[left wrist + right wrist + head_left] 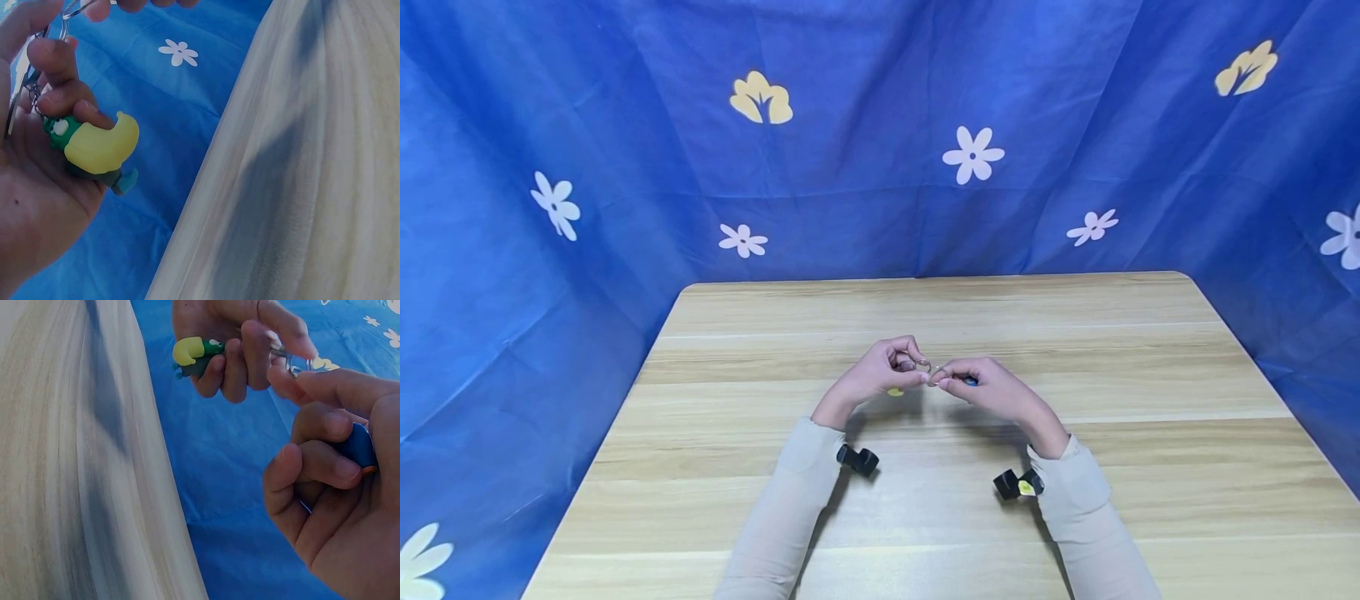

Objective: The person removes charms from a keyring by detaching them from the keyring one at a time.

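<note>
Keyrings (pixel 930 371) of thin metal showed between the person's two hands, above the wooden table (pixel 970 542); whether they were linked, I could not tell. The left hand (pixel 880 372) pinched its ring tightly, other fingers curled against a green-and-yellow figure (pixel 102 147) on a small chain. The right hand (pixel 988 387) pinched metal too, its remaining fingers folded round a blue piece (pixel 357 445) with an orange edge, mostly hidden. Flowered blue cloth (pixel 865 208) hung behind.
</note>
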### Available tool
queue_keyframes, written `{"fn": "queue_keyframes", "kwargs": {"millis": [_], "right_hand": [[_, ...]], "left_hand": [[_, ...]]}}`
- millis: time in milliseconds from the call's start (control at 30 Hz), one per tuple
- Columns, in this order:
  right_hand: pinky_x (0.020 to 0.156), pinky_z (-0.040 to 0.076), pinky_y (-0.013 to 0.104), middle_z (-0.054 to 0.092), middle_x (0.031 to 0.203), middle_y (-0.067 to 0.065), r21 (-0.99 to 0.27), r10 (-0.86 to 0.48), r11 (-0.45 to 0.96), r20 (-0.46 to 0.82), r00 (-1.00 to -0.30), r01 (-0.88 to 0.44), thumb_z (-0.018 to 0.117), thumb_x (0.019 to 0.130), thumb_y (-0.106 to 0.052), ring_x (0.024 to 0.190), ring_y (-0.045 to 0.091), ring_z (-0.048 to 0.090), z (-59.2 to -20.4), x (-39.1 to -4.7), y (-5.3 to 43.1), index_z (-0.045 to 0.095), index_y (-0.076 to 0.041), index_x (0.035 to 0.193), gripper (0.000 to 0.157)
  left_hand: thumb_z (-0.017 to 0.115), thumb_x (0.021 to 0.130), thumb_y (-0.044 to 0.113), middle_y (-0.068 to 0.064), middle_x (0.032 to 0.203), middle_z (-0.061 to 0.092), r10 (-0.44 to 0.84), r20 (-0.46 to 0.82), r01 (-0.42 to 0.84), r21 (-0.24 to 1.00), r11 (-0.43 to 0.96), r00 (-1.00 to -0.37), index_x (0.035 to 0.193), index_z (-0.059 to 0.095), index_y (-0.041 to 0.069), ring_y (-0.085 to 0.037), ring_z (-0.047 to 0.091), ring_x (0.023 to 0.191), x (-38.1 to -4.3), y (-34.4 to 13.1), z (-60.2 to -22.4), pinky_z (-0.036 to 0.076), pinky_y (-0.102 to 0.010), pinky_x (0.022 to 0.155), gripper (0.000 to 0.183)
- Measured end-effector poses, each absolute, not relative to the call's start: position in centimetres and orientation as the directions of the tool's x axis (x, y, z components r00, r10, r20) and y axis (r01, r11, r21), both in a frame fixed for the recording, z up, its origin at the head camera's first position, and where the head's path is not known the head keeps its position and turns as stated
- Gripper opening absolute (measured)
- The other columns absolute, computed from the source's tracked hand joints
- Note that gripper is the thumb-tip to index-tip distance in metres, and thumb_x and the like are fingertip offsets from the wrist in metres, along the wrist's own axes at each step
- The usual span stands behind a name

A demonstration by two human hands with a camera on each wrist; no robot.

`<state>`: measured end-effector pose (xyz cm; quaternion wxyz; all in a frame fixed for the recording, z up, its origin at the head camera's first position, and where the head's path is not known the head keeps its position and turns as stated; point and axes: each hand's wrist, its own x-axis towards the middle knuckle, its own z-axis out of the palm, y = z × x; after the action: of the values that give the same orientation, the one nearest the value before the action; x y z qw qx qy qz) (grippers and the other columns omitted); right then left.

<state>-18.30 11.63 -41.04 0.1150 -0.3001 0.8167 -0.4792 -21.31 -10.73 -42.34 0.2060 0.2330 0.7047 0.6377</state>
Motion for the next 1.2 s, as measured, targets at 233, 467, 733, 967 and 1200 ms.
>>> {"fn": "queue_keyframes", "kwargs": {"millis": [233, 467, 733, 967, 1200], "right_hand": [[0.078, 0.05, 0.026, 0.071, 0.108, 0.009, -0.825, -0.581, 0.407, 0.098, -0.808, -0.393, 0.058, 0.096, -0.016, 0.088, 0.013, 0.058, -41.17, -18.25, 11.35, 0.072, -0.007, 0.107, 0.02], [0.075, 0.049, 0.025, 0.071, 0.105, 0.012, -0.832, -0.573, 0.401, 0.1, -0.813, -0.384, 0.058, 0.096, -0.016, 0.085, 0.014, 0.056, -41.36, -18.29, 11.35, 0.072, -0.006, 0.106, 0.019], [0.072, 0.047, 0.025, 0.069, 0.101, 0.014, -0.833, -0.584, 0.395, 0.098, -0.806, -0.388, 0.057, 0.096, -0.016, 0.078, 0.012, 0.053, -41.25, -18.22, 11.45, 0.071, -0.006, 0.108, 0.02], [0.056, 0.044, 0.024, 0.063, 0.089, 0.018, -0.862, -0.571, 0.389, 0.051, -0.819, -0.325, 0.054, 0.098, -0.017, 0.059, 0.008, 0.044, -41.21, -18.22, 11.71, 0.07, -0.007, 0.111, 0.023], [0.062, 0.051, 0.036, 0.068, 0.107, 0.015, -0.882, -0.556, 0.381, 0.022, -0.831, -0.279, 0.051, 0.099, -0.019, 0.068, 0.015, 0.053, -41.06, -18.33, 12.05, 0.069, -0.006, 0.111, 0.025]], "left_hand": [[0.069, 0.083, 0.003, 0.011, 0.065, 0.061, 0.55, -0.023, 0.045, 0.993, 0.11, -0.835, 0.093, 0.058, 0.007, -0.001, 0.045, 0.056, -21.34, -10.59, -42.34, 0.034, -0.017, 0.05, 0.015], [0.068, 0.086, 0.008, 0.004, 0.077, 0.067, 0.567, -0.066, 0.008, 0.992, 0.127, -0.821, 0.108, 0.057, 0.005, -0.011, 0.058, 0.068, -21.15, -10.56, -42.3, 0.043, -0.022, 0.057, 0.025], [0.067, 0.088, 0.017, -0.009, 0.086, 0.065, 0.576, -0.083, 0.015, 0.987, 0.162, -0.813, 0.122, 0.063, 0.006, -0.012, 0.048, 0.062, -20.99, -10.73, -42.41, 0.038, -0.02, 0.05, 0.036], [0.068, 0.087, 0.019, -0.023, 0.091, 0.065, 0.586, -0.046, 0.046, 0.989, 0.142, -0.809, 0.125, 0.064, 0.01, -0.014, 0.047, 0.06, -20.97, -10.89, -42.36, 0.039, -0.021, 0.051, 0.039], [0.065, 0.088, 0.014, -0.003, 0.075, 0.058, 0.616, -0.008, 0.074, 0.991, 0.108, -0.788, 0.124, 0.063, 0.004, -0.009, 0.044, 0.059, -21.23, -11.08, -42.5, 0.039, -0.019, 0.051, 0.038]]}}
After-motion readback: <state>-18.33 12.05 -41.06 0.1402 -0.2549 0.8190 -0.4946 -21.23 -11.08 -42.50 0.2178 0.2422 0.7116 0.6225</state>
